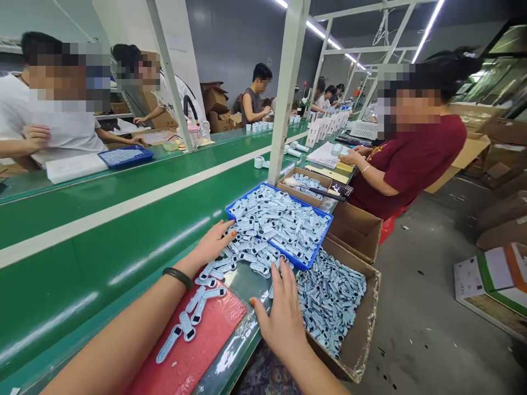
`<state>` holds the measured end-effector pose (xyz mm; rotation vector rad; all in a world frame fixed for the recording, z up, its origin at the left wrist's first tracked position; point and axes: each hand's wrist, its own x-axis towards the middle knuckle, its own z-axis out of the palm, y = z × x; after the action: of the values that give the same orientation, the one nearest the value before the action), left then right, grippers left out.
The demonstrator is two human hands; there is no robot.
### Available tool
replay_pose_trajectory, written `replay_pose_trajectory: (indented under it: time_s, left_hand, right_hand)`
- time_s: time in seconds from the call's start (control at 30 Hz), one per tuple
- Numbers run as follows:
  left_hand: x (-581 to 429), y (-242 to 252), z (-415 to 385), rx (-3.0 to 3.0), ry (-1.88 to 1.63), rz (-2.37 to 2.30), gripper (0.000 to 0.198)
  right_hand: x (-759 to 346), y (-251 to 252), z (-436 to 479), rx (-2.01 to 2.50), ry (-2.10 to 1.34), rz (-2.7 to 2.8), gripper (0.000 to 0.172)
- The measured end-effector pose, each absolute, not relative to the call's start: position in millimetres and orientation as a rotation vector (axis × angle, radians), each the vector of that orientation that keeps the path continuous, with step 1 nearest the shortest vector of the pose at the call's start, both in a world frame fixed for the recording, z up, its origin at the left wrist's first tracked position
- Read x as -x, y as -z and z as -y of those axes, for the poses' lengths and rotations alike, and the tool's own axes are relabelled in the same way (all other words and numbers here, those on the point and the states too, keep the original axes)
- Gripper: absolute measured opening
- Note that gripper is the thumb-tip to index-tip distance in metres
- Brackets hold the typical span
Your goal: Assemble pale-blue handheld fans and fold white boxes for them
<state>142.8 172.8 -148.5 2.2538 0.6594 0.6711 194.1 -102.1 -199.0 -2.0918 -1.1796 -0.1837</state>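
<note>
My left hand [214, 241], with a dark bangle at its wrist, reaches flat to the left edge of a heap of small light-blue plastic pieces [247, 247], fingers stretched out. Each piece is long and narrow with a dark square near one end. Across the heap, my right hand [282, 310] is open, its thumb apart and fingertips at the near edge of the pile. The heap spills from a full blue tray [305, 265]. Several loose pieces [187, 326] lie on a red mat [206, 343] below my left forearm. Neither hand visibly grips a piece.
A cardboard box [362, 345] full of similar pieces stands right of my right hand. Behind the blue tray is a smaller carton [284, 184] beside a white post [284, 109]. A green conveyor [123, 230] runs along the left. A co-worker in red [424, 159] sits ahead on the right.
</note>
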Motion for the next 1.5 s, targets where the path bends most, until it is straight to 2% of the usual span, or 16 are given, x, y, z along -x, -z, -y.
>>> replay_pose_trajectory:
  time_s: [0.23, 0.37, 0.5, 0.73, 0.93, 1.2, 1.33, 1.5]
  left_hand:
    - [-148, 145, -162, -2.117, -0.547, -0.565, 0.062]
    - [-151, 142, -160, -1.946, -0.584, -0.639, 0.061]
    - [-149, 134, -162, -1.737, -0.615, -0.721, 0.055]
    - [-142, 131, -148, -1.392, -0.658, -0.836, 0.058]
    - [-148, 124, -136, -1.231, -0.756, -0.827, 0.053]
    - [-159, 117, -118, -1.197, -0.932, -0.815, 0.034]
    - [-185, 104, -119, -1.274, -1.04, -0.754, 0.03]
    - [-253, 92, -144, -1.518, -1.096, -0.634, 0.035]
  right_hand:
    - [-210, 175, 49, 2.106, -0.094, 1.195, 0.086]
    - [-213, 162, 22, 2.049, -0.29, 1.233, 0.09]
    - [-217, 158, 11, 1.985, -0.342, 1.222, 0.089]
    - [-216, 165, 0, 1.806, -0.266, 1.101, 0.061]
    - [-211, 166, -34, 1.674, -0.229, 0.885, 0.051]
    - [-208, 151, -46, 1.568, -0.165, 0.737, 0.034]
    - [-227, 126, -46, 1.517, -0.005, 0.788, 0.031]
    - [-301, 90, -54, 1.903, 0.192, 1.077, 0.038]
